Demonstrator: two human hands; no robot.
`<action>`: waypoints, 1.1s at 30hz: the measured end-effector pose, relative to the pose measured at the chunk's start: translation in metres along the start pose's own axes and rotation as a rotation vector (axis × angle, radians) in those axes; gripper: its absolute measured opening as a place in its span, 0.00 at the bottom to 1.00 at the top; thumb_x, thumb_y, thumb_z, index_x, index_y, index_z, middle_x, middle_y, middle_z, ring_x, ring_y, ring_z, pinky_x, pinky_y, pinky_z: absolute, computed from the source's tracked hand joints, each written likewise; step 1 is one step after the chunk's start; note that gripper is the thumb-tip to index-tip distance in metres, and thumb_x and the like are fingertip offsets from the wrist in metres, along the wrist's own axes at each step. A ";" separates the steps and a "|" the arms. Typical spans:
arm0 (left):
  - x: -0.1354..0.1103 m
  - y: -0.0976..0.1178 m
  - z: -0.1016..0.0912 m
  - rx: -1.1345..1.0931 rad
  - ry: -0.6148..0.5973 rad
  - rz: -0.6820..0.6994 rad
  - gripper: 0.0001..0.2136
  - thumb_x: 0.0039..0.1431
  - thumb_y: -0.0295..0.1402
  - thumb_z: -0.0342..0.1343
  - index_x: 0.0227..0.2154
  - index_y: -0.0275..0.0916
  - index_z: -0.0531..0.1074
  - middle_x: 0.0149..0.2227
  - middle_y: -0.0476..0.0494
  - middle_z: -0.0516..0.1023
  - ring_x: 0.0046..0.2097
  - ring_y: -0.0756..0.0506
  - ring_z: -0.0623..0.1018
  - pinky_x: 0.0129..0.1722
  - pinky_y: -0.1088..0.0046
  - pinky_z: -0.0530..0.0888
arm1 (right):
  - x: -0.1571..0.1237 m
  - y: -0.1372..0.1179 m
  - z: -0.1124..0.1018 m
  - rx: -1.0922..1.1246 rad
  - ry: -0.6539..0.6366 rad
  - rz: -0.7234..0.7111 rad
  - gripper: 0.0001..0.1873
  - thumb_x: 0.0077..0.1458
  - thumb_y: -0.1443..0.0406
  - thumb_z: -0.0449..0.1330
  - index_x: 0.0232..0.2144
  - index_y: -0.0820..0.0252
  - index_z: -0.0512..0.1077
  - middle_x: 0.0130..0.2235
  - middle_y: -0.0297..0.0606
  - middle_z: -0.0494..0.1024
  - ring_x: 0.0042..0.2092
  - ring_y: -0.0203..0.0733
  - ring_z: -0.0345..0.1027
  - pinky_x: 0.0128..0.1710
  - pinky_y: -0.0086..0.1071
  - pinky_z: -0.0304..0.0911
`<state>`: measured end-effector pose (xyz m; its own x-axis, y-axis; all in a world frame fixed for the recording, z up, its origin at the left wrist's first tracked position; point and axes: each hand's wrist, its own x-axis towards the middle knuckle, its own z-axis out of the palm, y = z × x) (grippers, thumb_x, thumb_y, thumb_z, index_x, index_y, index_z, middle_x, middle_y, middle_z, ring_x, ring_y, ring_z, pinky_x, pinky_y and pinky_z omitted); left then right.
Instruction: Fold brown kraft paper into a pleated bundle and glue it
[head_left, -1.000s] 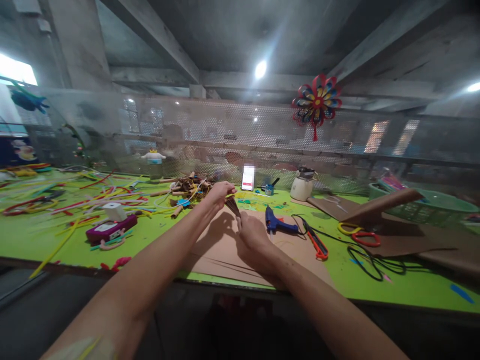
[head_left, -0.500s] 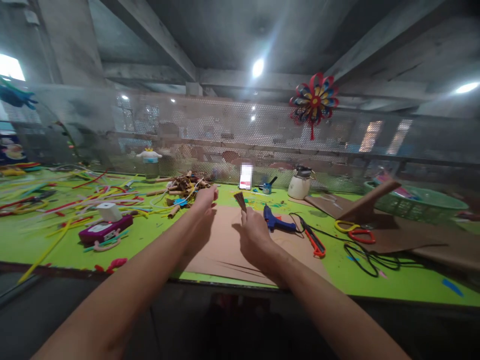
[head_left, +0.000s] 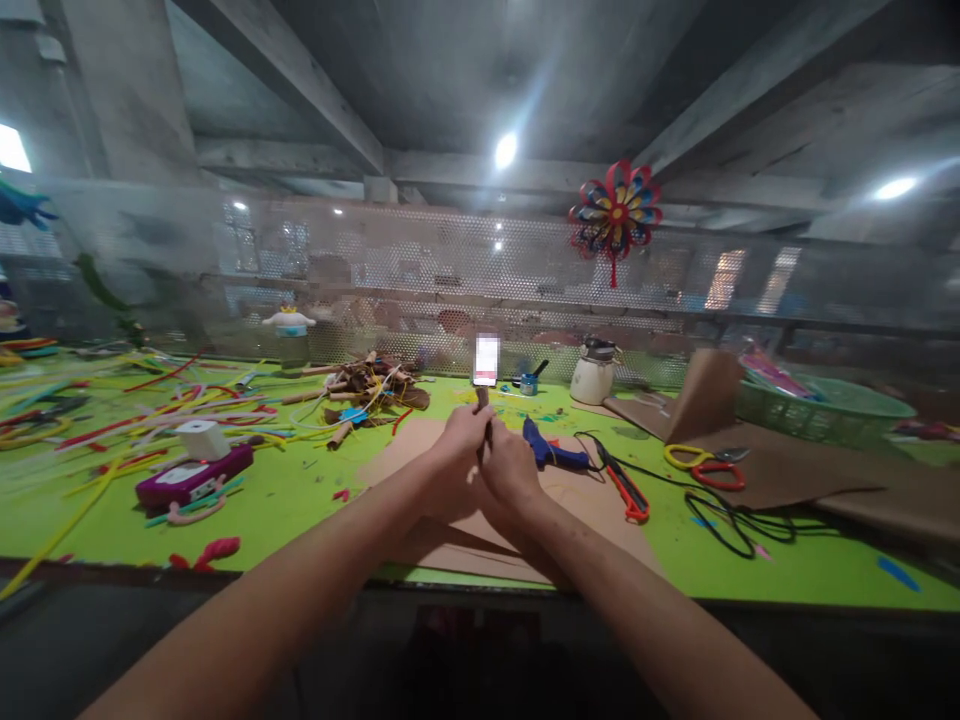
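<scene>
My left hand (head_left: pixel 466 432) and my right hand (head_left: pixel 513 466) meet above a sheet of brown cardboard (head_left: pixel 442 555). Between them is a narrow brown fringed paper piece (head_left: pixel 482 398), its tip poking up over the fingers. Both hands are closed on it, and most of the piece is hidden by them. Just right of my right hand lies a blue glue gun (head_left: pixel 553 447) on the cardboard. An orange utility knife (head_left: pixel 627 488) rests farther right.
Scissors (head_left: pixel 709 465), a black cable (head_left: pixel 739 525), folded brown paper (head_left: pixel 780 480) and a green basket (head_left: pixel 840 408) are on the right. Behind stand a phone (head_left: pixel 486 360) and a white jug (head_left: pixel 592 376). Leftward are scraps (head_left: pixel 375 390), pipe cleaners (head_left: pixel 180 400) and a purple power strip (head_left: pixel 196 477).
My left hand has come away from the pile of brown scraps, moving right to join my right hand at the fringed paper piece. The view has shifted slightly.
</scene>
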<state>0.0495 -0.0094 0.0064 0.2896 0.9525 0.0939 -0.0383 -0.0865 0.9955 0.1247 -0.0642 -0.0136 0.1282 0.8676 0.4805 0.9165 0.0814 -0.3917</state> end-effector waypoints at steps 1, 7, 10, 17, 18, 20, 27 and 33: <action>0.001 0.001 -0.004 -0.020 0.006 0.011 0.05 0.52 0.29 0.53 0.23 0.37 0.67 0.20 0.51 0.67 0.23 0.53 0.66 0.22 0.78 0.61 | -0.001 0.000 0.000 0.008 0.011 -0.026 0.17 0.61 0.61 0.45 0.48 0.61 0.64 0.36 0.44 0.77 0.36 0.45 0.71 0.32 0.31 0.56; 0.002 0.005 -0.035 -0.174 -0.086 -0.024 0.06 0.55 0.29 0.49 0.26 0.33 0.68 0.23 0.45 0.72 0.24 0.51 0.71 0.26 0.75 0.69 | 0.002 0.010 -0.010 0.131 0.197 -0.133 0.21 0.60 0.55 0.45 0.29 0.60 0.72 0.30 0.41 0.75 0.32 0.40 0.67 0.33 0.29 0.56; 0.003 -0.003 -0.048 -0.261 -0.123 -0.102 0.07 0.56 0.29 0.48 0.31 0.33 0.69 0.22 0.46 0.71 0.23 0.50 0.71 0.25 0.74 0.70 | 0.017 0.029 -0.019 0.310 0.416 -0.103 0.25 0.60 0.54 0.44 0.24 0.63 0.72 0.23 0.38 0.71 0.27 0.37 0.62 0.31 0.29 0.57; -0.001 -0.017 -0.054 -0.346 -0.276 -0.168 0.07 0.55 0.29 0.47 0.32 0.34 0.69 0.19 0.50 0.66 0.19 0.54 0.66 0.21 0.79 0.67 | 0.060 0.066 -0.034 0.631 0.138 -0.039 0.17 0.49 0.58 0.56 0.34 0.67 0.74 0.35 0.44 0.77 0.35 0.40 0.69 0.35 0.31 0.63; -0.003 -0.018 -0.053 -0.367 -0.307 -0.176 0.07 0.55 0.30 0.48 0.33 0.34 0.69 0.19 0.51 0.65 0.20 0.54 0.66 0.21 0.79 0.67 | 0.063 0.066 -0.034 0.622 0.033 -0.059 0.17 0.47 0.60 0.58 0.35 0.68 0.74 0.36 0.44 0.78 0.36 0.40 0.69 0.36 0.32 0.63; -0.007 -0.019 -0.052 -0.403 -0.355 -0.199 0.07 0.54 0.31 0.49 0.33 0.35 0.69 0.20 0.51 0.64 0.21 0.53 0.67 0.21 0.79 0.67 | 0.068 0.063 -0.030 0.567 -0.083 -0.108 0.17 0.44 0.62 0.60 0.37 0.68 0.74 0.36 0.44 0.78 0.37 0.39 0.69 0.38 0.32 0.63; -0.020 -0.018 -0.051 -0.402 -0.392 -0.315 0.09 0.52 0.32 0.52 0.36 0.37 0.68 0.20 0.52 0.64 0.20 0.53 0.65 0.20 0.78 0.65 | 0.066 0.068 -0.020 0.457 -0.078 -0.217 0.10 0.44 0.62 0.59 0.22 0.65 0.73 0.23 0.36 0.73 0.27 0.36 0.64 0.30 0.29 0.59; -0.016 -0.021 -0.050 -0.297 -0.480 -0.293 0.09 0.52 0.32 0.52 0.37 0.36 0.67 0.19 0.52 0.62 0.19 0.54 0.63 0.18 0.80 0.59 | 0.053 0.080 -0.021 0.604 -0.093 -0.187 0.13 0.47 0.58 0.57 0.26 0.64 0.71 0.25 0.34 0.72 0.26 0.34 0.63 0.28 0.28 0.59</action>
<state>-0.0022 -0.0085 -0.0169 0.7223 0.6814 -0.1183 -0.1364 0.3080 0.9416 0.2131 -0.0216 -0.0030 -0.0715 0.8487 0.5239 0.5413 0.4742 -0.6943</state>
